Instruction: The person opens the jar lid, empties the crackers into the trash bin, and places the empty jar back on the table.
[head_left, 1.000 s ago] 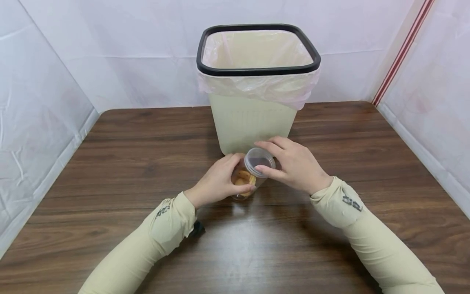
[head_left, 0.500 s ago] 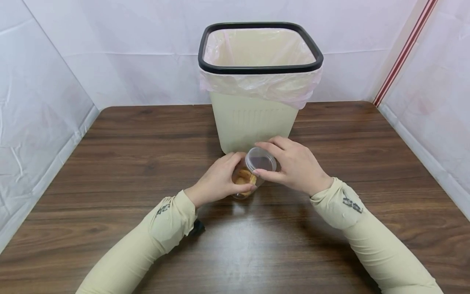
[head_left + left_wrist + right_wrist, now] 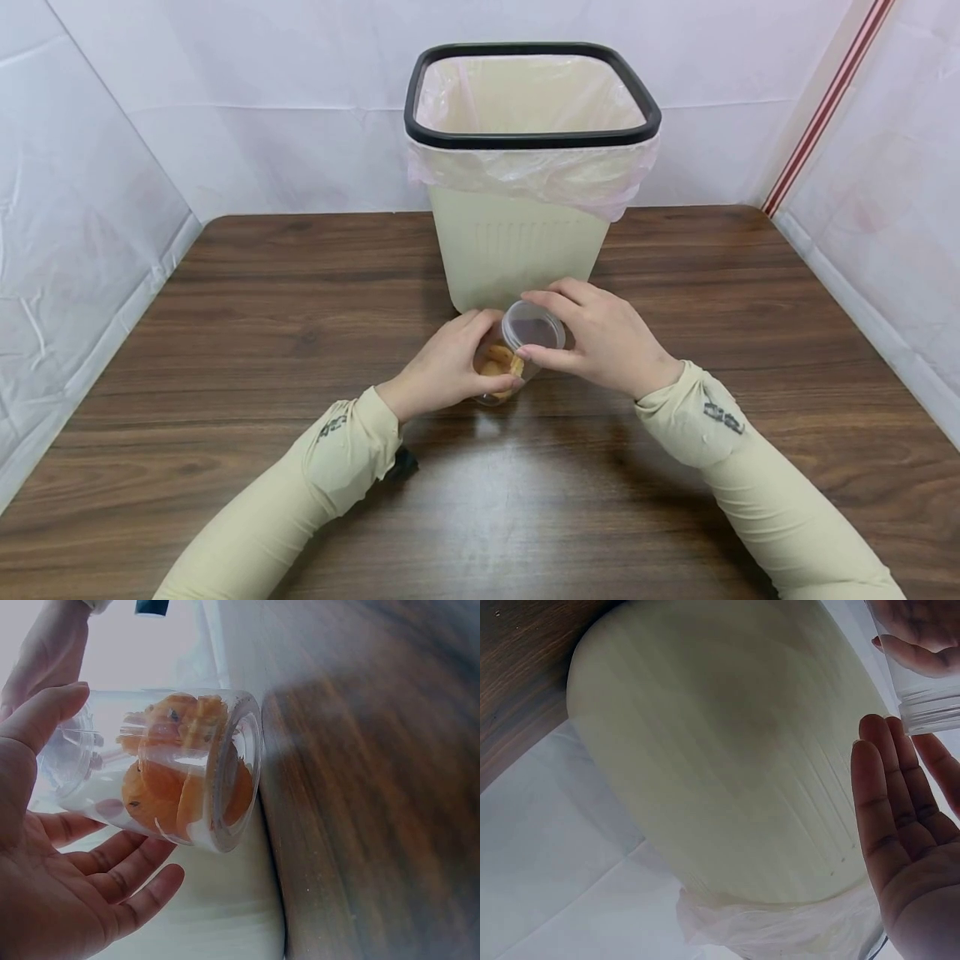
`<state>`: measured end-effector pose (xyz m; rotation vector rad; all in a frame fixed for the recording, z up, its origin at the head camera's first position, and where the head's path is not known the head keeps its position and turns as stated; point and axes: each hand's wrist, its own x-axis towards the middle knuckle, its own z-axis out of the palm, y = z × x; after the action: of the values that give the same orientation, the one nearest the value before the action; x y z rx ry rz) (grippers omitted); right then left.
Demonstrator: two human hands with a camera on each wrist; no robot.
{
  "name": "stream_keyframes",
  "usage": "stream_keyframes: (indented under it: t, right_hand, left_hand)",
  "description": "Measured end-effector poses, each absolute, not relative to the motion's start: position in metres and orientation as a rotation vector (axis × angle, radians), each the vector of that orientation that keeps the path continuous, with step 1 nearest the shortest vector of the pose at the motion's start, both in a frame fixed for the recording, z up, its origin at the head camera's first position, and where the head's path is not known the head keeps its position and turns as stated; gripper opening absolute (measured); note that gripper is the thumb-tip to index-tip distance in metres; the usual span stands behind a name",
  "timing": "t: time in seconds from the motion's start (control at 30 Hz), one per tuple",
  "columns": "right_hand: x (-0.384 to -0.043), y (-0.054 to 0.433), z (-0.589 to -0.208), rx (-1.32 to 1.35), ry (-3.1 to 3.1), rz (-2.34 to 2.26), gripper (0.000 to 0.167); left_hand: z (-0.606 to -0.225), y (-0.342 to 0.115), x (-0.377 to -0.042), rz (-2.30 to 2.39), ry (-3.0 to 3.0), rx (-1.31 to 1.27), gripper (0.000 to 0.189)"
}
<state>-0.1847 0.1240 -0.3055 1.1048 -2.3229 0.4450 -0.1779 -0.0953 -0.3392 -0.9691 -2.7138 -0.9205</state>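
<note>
A clear plastic jar [image 3: 534, 327] stands on the table in front of the bin. Several golden, dark-specked cookies [image 3: 169, 761] lie at its bottom. My left hand [image 3: 444, 367] grips the jar's lower side, thumb on the near face and fingers behind. My right hand [image 3: 596, 337] holds the ridged, see-through top [image 3: 934, 711] between thumb and fingers. Whether that top is a lid or the bare threaded mouth, I cannot tell. In the left wrist view the jar's base touches or nearly touches the wood.
A cream bin [image 3: 517, 242] with a black rim [image 3: 532, 142] and a pink translucent liner [image 3: 615, 196] stands right behind the jar. The brown wooden table [image 3: 300, 333] is enclosed by white sheeting [image 3: 247, 108]. A small black object [image 3: 402, 464] shows under the left wrist.
My right thumb has moved slightly left along the jar's top rim since one second ago. Both hands keep their hold, and the jar stays in place. The view shifts slightly.
</note>
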Motion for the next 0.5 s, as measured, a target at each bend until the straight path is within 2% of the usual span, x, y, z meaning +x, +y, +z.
stream_keyframes:
  t: [0.5]
  right_hand:
    - [-0.1843, 0.1257, -0.3028, 1.132, -2.360, 0.469, 0.052]
  left_hand:
    - [-0.3398, -0.0948, -0.1791, -0.939, -2.719, -0.973, 0.060]
